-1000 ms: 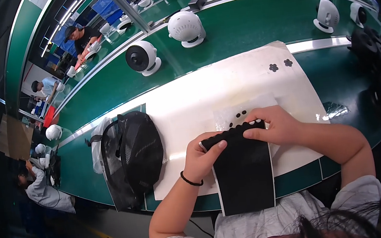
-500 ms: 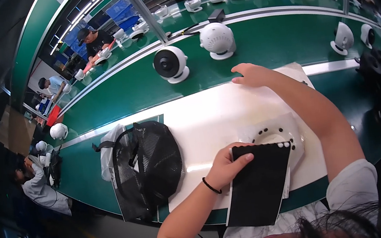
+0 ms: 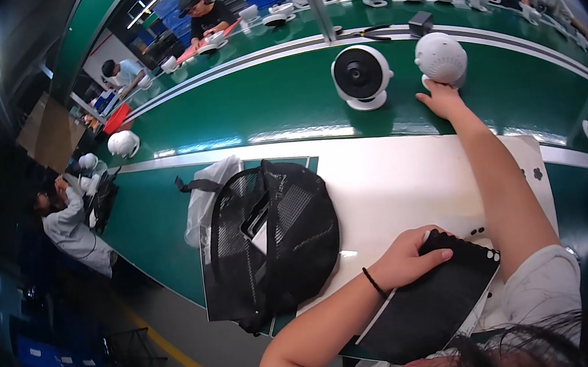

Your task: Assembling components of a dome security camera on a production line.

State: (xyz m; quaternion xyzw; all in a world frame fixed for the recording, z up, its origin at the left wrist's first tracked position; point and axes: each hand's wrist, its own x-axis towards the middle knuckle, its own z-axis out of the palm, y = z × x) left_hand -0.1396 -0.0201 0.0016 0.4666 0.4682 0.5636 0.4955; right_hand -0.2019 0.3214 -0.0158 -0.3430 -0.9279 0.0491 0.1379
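My left hand [image 3: 417,256] grips the top edge of a black sheet [image 3: 419,307] with a pale backing. Small round black pads line that edge, and a few white dots show at its right corner. Farther out, my right hand [image 3: 443,100] reaches over the green belt to a white round camera-like device [image 3: 441,55] with a perforated shell. Its fingertips touch the device's base, while the thumb stays spread to the side. Left of it stands a similar device [image 3: 361,76] with a black front. Under my right forearm, a pale packet with black pads is mostly hidden.
A black mesh bag [image 3: 271,237] lies left of the white mat [image 3: 373,174], with a clear plastic bag [image 3: 211,194] behind it. A metal post [image 3: 312,1] rises beyond the belt [image 3: 248,108]. Several people work at the far line; another person [image 3: 68,229] is at left.
My right hand has moved forward to the perforated device's base. The black sheet in my left hand has tilted. The view has turned left.
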